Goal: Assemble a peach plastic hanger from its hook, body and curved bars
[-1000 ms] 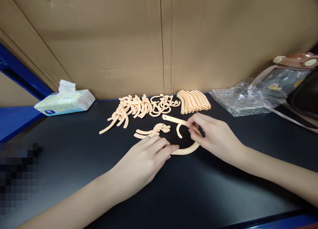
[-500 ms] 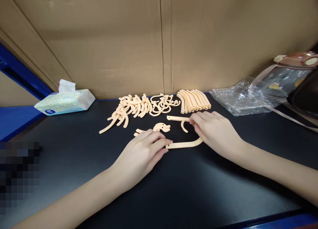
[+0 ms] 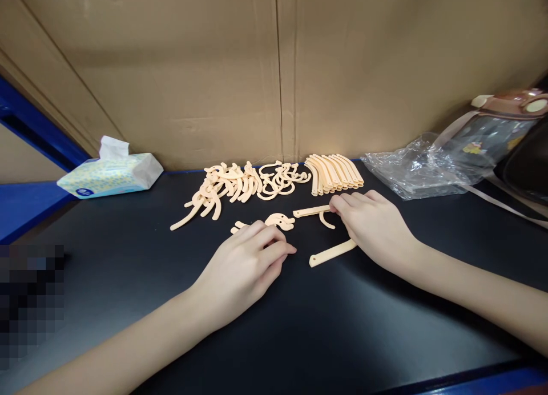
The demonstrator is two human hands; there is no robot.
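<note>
My right hand (image 3: 371, 226) lies over a cream curved plastic hanger piece (image 3: 330, 253) on the black table (image 3: 299, 326), fingers closed around its bend; both ends of the piece stick out to the left, with a small hook (image 3: 326, 221) on the upper arm. My left hand (image 3: 245, 266) rests on the table, fingers loosely curled together, touching a small cream animal-shaped piece (image 3: 279, 220). Nothing shows inside its fingers.
Behind the hands lie a heap of cream curved pieces (image 3: 222, 188), a cluster of rings (image 3: 280, 181) and a neat stack of bent strips (image 3: 334, 174). A tissue pack (image 3: 109, 172) sits at the left, crumpled clear plastic (image 3: 411, 169) and a bag at the right, cardboard behind.
My right hand has swung the hanger piece so its lower end moved right, away from my left hand. My left hand let go of that end and drew back slightly.
</note>
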